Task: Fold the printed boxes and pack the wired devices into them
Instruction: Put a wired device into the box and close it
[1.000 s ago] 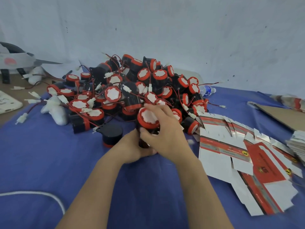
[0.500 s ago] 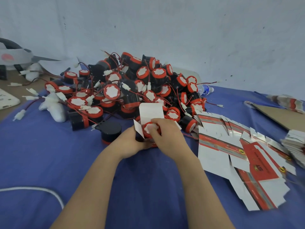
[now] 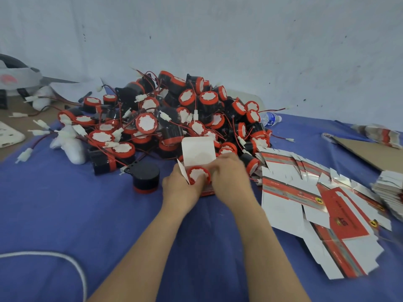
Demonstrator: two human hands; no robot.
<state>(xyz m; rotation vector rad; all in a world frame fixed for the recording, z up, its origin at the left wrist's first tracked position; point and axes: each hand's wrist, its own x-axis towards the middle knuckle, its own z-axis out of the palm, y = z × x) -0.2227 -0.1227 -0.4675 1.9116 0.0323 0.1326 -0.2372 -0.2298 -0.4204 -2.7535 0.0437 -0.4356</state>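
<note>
A folded printed box (image 3: 197, 150) stands on the blue cloth with its white lid flap up. A black device with a red and white cap (image 3: 198, 174) sits in its open top. My left hand (image 3: 181, 188) grips the box from the left. My right hand (image 3: 231, 177) holds the box's right side, its fingers curled over the rim beside the cap. Behind them lies a big pile of wired devices (image 3: 165, 120). Flat printed box blanks (image 3: 316, 203) are spread to the right.
One black device (image 3: 145, 177) stands cap-down just left of my left hand. A white foam piece (image 3: 72, 144) lies at the pile's left. A water bottle (image 3: 270, 118), cardboard (image 3: 375, 153) and a stack of blanks (image 3: 390, 190) sit on the right. A white cord (image 3: 65, 260) crosses the lower left.
The device has sunk from above the box down into its open top. The white lid flap came into view standing up behind it. Both hands stay on the box.
</note>
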